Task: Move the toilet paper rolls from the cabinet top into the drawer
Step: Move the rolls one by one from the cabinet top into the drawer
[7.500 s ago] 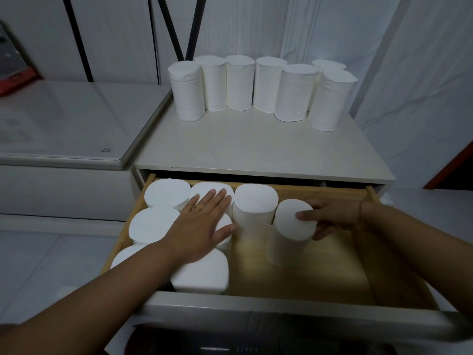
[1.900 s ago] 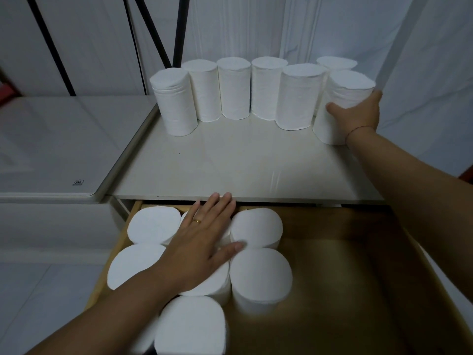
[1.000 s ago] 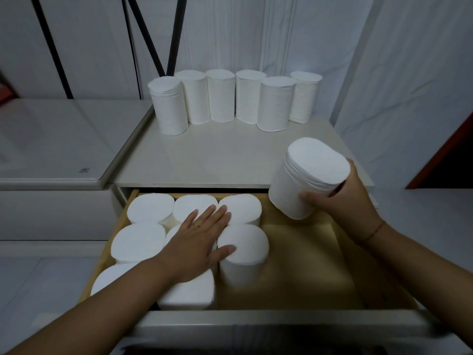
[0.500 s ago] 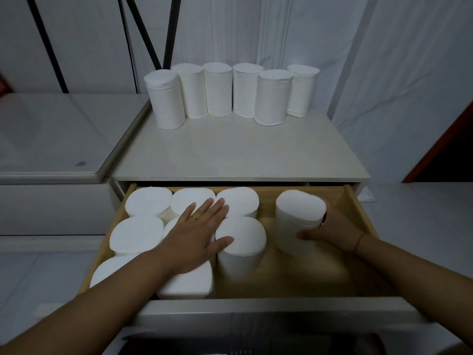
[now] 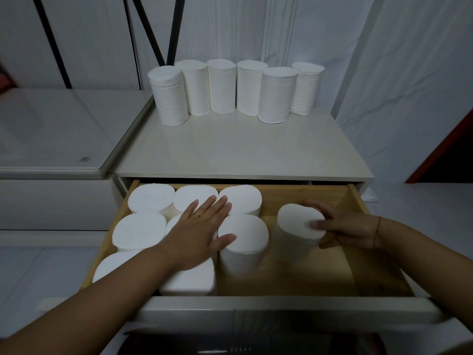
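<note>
Several white toilet paper rolls [image 5: 222, 87] stand in a row at the back of the cream cabinet top [image 5: 238, 149]. Below it the wooden drawer [image 5: 358, 267] is pulled open, its left half packed with upright rolls [image 5: 151, 198]. My left hand [image 5: 202, 230] lies flat with spread fingers on the tops of the packed rolls. My right hand [image 5: 343, 228] grips a single roll [image 5: 294, 229] standing upright in the drawer's middle, just right of the packed group, with fingertips on its top and side.
A white glass-topped unit [image 5: 64, 129] adjoins the cabinet on the left. White curtains hang behind and to the right. The drawer's white front panel [image 5: 281, 311] is nearest me. The drawer's right part shows bare wood floor.
My right hand brought the roll down from above the cabinet edge into the drawer and set it lower, closer to the packed rolls. My left hand stayed on the rolls.
</note>
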`<state>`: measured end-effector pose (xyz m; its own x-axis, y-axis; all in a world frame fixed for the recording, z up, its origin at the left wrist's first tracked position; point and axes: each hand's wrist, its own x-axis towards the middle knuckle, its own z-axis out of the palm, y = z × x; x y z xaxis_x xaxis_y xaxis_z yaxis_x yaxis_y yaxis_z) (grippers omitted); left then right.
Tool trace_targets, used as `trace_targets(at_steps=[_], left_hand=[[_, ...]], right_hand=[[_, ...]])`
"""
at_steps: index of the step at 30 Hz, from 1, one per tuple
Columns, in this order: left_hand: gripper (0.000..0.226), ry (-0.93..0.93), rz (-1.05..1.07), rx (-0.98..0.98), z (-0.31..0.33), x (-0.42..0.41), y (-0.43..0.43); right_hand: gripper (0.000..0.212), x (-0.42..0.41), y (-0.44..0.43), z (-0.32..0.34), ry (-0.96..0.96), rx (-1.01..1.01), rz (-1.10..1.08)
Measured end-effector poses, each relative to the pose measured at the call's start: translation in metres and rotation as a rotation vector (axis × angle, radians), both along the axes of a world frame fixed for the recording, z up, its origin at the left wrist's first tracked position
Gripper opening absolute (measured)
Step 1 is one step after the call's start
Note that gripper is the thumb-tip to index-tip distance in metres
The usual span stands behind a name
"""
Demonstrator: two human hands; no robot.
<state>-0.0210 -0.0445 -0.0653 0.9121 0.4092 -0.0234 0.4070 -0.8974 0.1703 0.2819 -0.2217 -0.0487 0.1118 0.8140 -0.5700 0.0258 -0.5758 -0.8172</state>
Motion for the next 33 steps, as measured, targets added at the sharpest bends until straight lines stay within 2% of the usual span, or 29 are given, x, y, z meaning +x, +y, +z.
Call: trace_targets(at_steps=[4,8,14,20,25,30,33], left_hand=[[0.077,-0.003,0.003,0.007,0.0,0.0,0.001],[0.077,0.0,0.002,0.0,0.0,0.0,0.001],[0.076,0.008,0.003,0.012,-0.001,0.0,0.002],[0.077,0.016,0.002,0.006,0.001,0.0,0.001],[0.077,0.026,0.008,0.002,0.002,-0.001,-0.001],[0.079,0.024,0.008,-0.001,0.002,-0.001,-0.001],[0.078,0.026,0.007,0.002,0.001,-0.001,0.0]], right_hand=[[0.061,-0.005,0.016,-0.005,0.035,-0.057,-0.058],[0.073,-0.012,0.017,-0.004,0.031,-0.149,0.018],[0.046,-0.027,0.006,0.0,0.09,-0.23,0.16],[0.046,-0.056,0.006,-0.005,0.093,-0.231,0.283],[0.049,-0.078,0.009,-0.011,0.138,-0.241,0.18],[0.053,-0.077,0.0,-0.006,0.109,-0.398,0.159],[0.054,-0.082,-0.002,-0.008,0.139,-0.361,0.132]])
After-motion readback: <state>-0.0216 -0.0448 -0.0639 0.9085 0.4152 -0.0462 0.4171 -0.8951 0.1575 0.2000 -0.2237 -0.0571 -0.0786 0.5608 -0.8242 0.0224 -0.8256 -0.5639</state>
